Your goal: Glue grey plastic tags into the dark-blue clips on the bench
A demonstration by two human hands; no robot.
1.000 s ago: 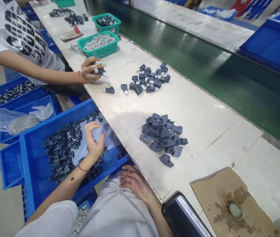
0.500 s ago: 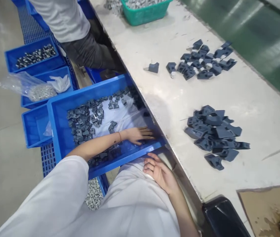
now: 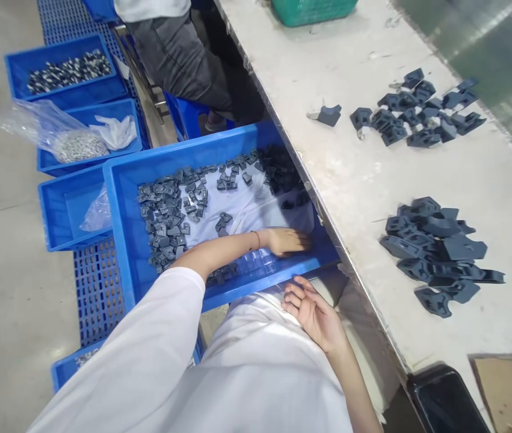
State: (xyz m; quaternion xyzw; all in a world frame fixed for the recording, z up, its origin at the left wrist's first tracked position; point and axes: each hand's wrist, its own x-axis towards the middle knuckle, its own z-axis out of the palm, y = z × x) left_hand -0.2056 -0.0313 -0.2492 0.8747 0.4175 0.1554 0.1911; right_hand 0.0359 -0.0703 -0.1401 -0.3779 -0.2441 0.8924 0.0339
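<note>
Head view, left hand: the person's left hand (image 3: pixel 288 242) reaches across the bin (image 3: pixel 260 287), palm down near its table-side end, fingers stretched together and blurred; whether anything is under them, I can't tell from here.
Right hand: the right hand (image 3: pixel 312 313) rests at the lap, palm up, fingers loosely curled and spread a little, just beside the bin's near edge.
Dark parts: the dark parts (image 3: pixel 163 207) crowd the bin's left side, with more along its far side and a few on the white sheet (image 3: pixel 260 210).
Table: the table (image 3: pixel 355 186) runs along the person's right, bearing a near pile (image 3: pixel 440 246), a far pile (image 3: pixel 413 114) with pale pieces among it, and a lone part (image 3: pixel 329 115) beside that.
Table ends: green basket (image 3: pixel 312 9) at the far end; cardboard (image 3: pixel 511 382) at the near one.
Co-worker: dark-trousered legs (image 3: pixel 178 60) beyond the bin.
</note>
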